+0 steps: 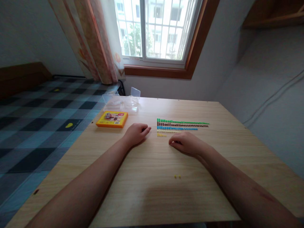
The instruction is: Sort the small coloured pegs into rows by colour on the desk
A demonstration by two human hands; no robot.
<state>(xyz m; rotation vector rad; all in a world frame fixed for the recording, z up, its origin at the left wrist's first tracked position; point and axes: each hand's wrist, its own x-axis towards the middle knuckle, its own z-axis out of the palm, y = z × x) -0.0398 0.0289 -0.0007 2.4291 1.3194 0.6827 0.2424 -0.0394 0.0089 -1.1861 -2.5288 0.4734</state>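
Tiny blocks [158,124] are lined in rows.
Green, brown, blue, cream, yellow; left hand [137,134], right hand [187,142] held apart, grips unclear.

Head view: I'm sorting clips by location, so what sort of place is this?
Probably a bedroom in a home: what looks like a bed with a checked cover stands beside the wooden table, and a flowered curtain hangs by the window.

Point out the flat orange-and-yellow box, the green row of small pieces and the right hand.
Flat orange-and-yellow box [112,118], head view: its printed top.
Green row of small pieces [182,122], head view: midway along it.
Right hand [187,142], head view: back of the hand.
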